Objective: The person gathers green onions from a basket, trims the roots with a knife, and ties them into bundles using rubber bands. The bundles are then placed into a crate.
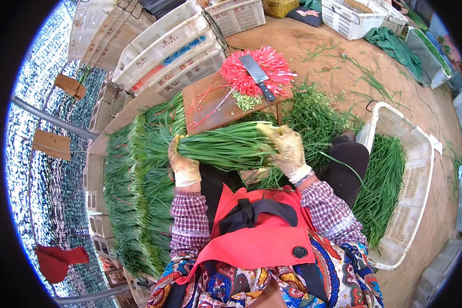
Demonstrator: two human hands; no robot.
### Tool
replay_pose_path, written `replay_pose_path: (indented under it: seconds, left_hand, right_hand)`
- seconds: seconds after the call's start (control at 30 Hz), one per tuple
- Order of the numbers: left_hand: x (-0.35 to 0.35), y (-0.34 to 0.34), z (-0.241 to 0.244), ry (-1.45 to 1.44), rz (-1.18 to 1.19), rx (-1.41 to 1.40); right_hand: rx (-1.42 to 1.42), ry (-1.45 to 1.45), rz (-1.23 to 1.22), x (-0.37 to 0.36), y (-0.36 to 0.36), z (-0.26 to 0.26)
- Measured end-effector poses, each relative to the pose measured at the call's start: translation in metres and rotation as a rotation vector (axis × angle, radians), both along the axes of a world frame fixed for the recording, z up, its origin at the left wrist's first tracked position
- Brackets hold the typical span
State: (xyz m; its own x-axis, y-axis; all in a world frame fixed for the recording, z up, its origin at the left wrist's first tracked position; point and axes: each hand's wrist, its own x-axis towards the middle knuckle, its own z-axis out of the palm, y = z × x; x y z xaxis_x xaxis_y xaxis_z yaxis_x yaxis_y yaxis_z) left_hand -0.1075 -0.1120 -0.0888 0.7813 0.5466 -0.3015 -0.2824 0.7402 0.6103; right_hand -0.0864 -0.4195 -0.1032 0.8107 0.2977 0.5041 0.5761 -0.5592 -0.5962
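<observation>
A thick bunch of long green Chinese chives point(227, 145) lies level across my lap, held at both ends. My left hand point(183, 163), in a stained pale glove, grips it near the leafy end. My right hand point(288, 148), gloved too, closes around the paler stem end. Just beyond stands a low wooden bench point(211, 104). On it rests a mound of red plastic ties point(231, 73) with a black-handled cleaver point(256, 73) on top. Chopped stem ends point(247, 101) lie beside the ties.
Tied chive bunches point(138, 192) are stacked at my left. A white plastic crate point(415, 192) with loose chives point(383, 184) stands at my right. Chive scraps point(315, 111) heap on the floor behind the bench. Stacked white crates point(173, 50) rise at the back left.
</observation>
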Motion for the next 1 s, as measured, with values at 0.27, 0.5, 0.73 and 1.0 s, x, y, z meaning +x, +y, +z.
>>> replay_pose_path:
  seconds: [0.27, 0.5, 0.73, 1.0]
  left_hand:
    - [-0.004, 0.005, 0.009, -0.066, -0.011, 0.055]
    - [-0.003, 0.007, 0.010, -0.043, 0.046, 0.068]
    - [-0.004, 0.002, 0.012, 0.088, -0.040, 0.086]
    - [-0.006, 0.022, 0.001, 0.139, -0.076, 0.037]
  right_hand:
    - [0.492, 0.095, -0.191, 0.011, -0.018, -0.052]
    - [0.228, 0.213, 0.032, -0.009, -0.008, -0.010]
    - [0.577, 0.262, 0.022, -0.002, 0.013, -0.067]
    - [0.300, -0.035, -0.028, -0.017, -0.005, -0.015]
